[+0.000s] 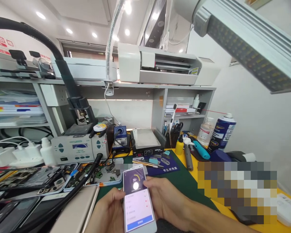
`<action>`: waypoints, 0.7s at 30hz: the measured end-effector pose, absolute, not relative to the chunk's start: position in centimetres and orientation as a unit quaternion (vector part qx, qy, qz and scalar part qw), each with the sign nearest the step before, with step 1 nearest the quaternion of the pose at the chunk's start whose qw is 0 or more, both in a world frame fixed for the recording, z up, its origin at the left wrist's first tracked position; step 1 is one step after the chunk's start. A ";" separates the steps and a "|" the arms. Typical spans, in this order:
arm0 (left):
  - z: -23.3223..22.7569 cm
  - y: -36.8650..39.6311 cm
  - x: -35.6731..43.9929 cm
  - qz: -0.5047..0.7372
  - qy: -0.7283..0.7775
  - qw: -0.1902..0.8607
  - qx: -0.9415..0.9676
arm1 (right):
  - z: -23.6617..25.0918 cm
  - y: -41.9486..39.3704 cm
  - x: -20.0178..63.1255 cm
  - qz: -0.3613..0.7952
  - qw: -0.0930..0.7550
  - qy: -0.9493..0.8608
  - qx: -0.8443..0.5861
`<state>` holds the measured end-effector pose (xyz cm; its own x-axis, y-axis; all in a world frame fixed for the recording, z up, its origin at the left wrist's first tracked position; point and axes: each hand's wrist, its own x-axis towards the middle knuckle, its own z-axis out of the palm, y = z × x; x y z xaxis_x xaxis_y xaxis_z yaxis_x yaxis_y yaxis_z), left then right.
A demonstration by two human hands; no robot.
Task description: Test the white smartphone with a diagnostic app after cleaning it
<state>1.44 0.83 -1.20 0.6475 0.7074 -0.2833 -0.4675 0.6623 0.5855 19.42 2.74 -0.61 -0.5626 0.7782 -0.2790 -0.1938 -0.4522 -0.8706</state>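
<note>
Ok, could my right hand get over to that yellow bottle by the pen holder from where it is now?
Probably yes. The right hand is holding the white phone with the left hand, and the green mat toward the yellow bottle shows only small flat tools off to the left.

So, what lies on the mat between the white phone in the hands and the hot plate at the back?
In the head view, tweezers and small scraper blades lie on the green mat, between the phone and the hot plate.

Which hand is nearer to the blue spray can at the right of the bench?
Right. The right hand holds the phone on the side toward the blue spray can; the left hand grips the phone's far side, farther from the can.
</note>
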 end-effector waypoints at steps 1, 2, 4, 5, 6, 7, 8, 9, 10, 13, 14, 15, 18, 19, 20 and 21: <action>-1.2 0.8 1.4 0.337 0.257 0.873 0.240 | -0.6 2.7 19.4 0.776 0.311 -0.423 -0.349; -1.1 0.7 1.4 0.339 0.261 0.871 0.243 | -0.6 2.7 19.5 0.775 0.309 -0.426 -0.349; -1.0 0.6 1.4 0.338 0.270 0.867 0.246 | -0.6 2.6 19.5 0.776 0.305 -0.427 -0.350; -1.0 0.6 1.4 0.339 0.276 0.865 0.244 | -0.5 2.6 19.4 0.776 0.305 -0.426 -0.351; -0.9 0.6 1.4 0.340 0.283 0.864 0.241 | -0.5 2.6 19.4 0.776 0.304 -0.426 -0.352; -0.8 0.6 1.4 0.341 0.287 0.863 0.237 | -0.4 2.6 19.4 0.775 0.303 -0.427 -0.353; -0.8 0.6 1.4 0.341 0.289 0.864 0.232 | -0.4 2.6 19.4 0.775 0.303 -0.428 -0.353; -0.8 0.6 1.4 0.345 0.286 0.865 0.226 | -0.4 2.6 19.4 0.774 0.302 -0.430 -0.353; -0.8 0.6 1.5 0.348 0.281 0.867 0.219 | -0.4 2.6 19.3 0.774 0.301 -0.432 -0.353; -0.8 0.7 1.6 0.343 0.259 0.882 0.195 | -0.6 2.8 19.3 0.774 0.302 -0.432 -0.350; -0.8 0.7 1.6 0.342 0.254 0.885 0.190 | -0.7 2.8 19.3 0.774 0.303 -0.431 -0.352; -0.8 0.6 1.6 0.342 0.250 0.886 0.187 | -0.7 2.8 19.3 0.773 0.304 -0.429 -0.354; -0.7 0.4 1.6 0.343 0.243 0.887 0.193 | -0.7 2.8 19.3 0.773 0.303 -0.423 -0.363; -0.6 0.4 1.6 0.340 0.240 0.888 0.198 | -0.6 2.8 19.3 0.773 0.302 -0.423 -0.365; -0.6 0.5 1.6 0.339 0.235 0.888 0.203 | -0.6 2.8 19.3 0.772 0.300 -0.425 -0.365; -0.6 0.5 1.5 0.336 0.232 0.889 0.207 | -0.5 2.8 19.3 0.772 0.297 -0.427 -0.365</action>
